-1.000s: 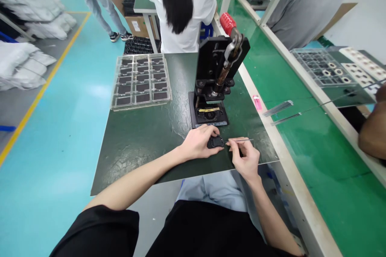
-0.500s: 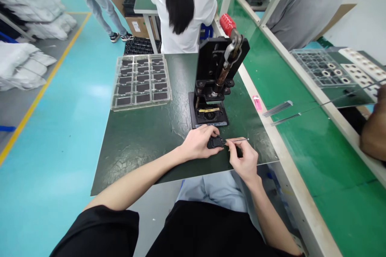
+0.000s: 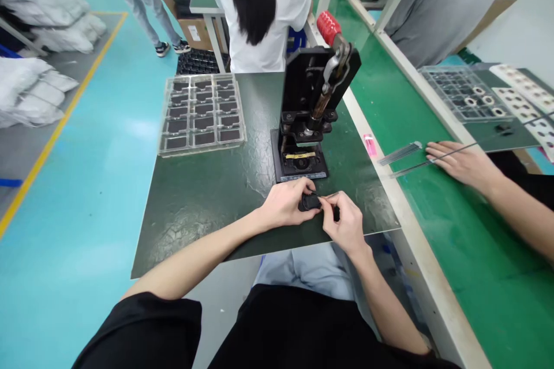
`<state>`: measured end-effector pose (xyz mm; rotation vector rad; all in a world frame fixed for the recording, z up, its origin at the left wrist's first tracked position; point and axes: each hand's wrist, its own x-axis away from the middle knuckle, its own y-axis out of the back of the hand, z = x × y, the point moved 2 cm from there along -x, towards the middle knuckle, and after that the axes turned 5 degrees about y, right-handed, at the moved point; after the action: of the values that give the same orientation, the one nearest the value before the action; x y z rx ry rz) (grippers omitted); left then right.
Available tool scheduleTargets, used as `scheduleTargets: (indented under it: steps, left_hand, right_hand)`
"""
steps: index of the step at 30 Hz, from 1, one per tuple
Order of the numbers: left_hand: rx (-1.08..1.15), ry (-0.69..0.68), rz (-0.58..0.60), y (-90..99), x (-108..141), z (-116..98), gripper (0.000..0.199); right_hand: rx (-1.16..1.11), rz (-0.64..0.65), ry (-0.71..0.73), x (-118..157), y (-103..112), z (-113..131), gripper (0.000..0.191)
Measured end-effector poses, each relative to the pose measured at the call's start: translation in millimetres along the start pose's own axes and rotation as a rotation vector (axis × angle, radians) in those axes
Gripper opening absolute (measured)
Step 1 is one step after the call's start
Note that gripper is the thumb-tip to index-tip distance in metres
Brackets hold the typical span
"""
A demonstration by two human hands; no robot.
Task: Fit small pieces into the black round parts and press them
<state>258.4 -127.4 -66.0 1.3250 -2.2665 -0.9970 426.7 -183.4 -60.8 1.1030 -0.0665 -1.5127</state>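
My left hand (image 3: pixel 288 202) is closed around a small black rounded part (image 3: pixel 310 202), with thumb and fingers on opposite sides of it. My right hand (image 3: pixel 344 219) pinches a thin, straight strip (image 3: pixel 332 195) right at the part's right edge; fingertips hide the strip's near end. Both hands are low over the front of the dark green table (image 3: pixel 203 207). Just beyond them stands a black hand press (image 3: pixel 318 109) with a red-gripped lever (image 3: pixel 329 27) raised and a yellow strip (image 3: pixel 300 155) across its base.
A clear compartment tray (image 3: pixel 202 114) of black pieces lies at the back left. To the right, a co-worker's hand (image 3: pixel 459 164) reaches over the green conveyor (image 3: pixel 433 213) beside thin metal strips (image 3: pixel 400 153). A pink piece (image 3: pixel 370 145) sits on the pale rail. Another person (image 3: pixel 259 11) is seated ahead.
My right hand has moved slightly left, closer to the black part, and less of the thin strip shows. The co-worker's hand has come in over the conveyor by the metal strips.
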Motion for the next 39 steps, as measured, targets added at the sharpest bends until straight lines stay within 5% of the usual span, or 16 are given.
scheduleTargets:
  steps: [3, 8, 13, 16, 19, 21, 29, 39]
  left_hand:
    - [-0.015, 0.016, -0.019, 0.3, -0.2, -0.5, 0.043]
    - [-0.026, 0.031, -0.036, -2.0, -0.2, 3.1, 0.045]
    - [-0.043, -0.058, -0.135, 1.2, 1.5, 4.6, 0.044]
    - [-0.114, -0.102, -0.382, 16.6, -1.8, 0.1, 0.037]
    - [-0.205, -0.017, -0.654, 33.7, -12.5, -0.9, 0.041]
    - [-0.262, 0.055, -0.731, 38.8, -22.0, 2.5, 0.042]
    - [-0.426, 0.135, -0.726, 30.3, -28.3, 15.2, 0.042]
    - [-0.406, -0.029, -0.617, 29.7, -5.9, 16.2, 0.014]
  right_hand:
    - [-0.130, -0.069, -0.153, 0.4, 3.1, -6.5, 0.023]
    - [-0.215, -0.687, -0.417, 6.5, 26.6, -31.7, 0.029]
    - [-0.055, -0.506, -0.349, 14.8, 22.3, -38.2, 0.023]
    - [0.111, -0.356, -0.179, 14.6, 14.9, -29.4, 0.020]
    - [0.165, -0.272, -0.061, 11.4, 11.6, -22.9, 0.022]
    - [0.171, -0.277, -0.046, 9.9, 11.5, -22.1, 0.022]
    - [0.151, -0.266, -0.044, 10.7, 7.8, -23.4, 0.021]
    - [0.163, -0.273, -0.041, 10.6, 7.9, -20.1, 0.021]
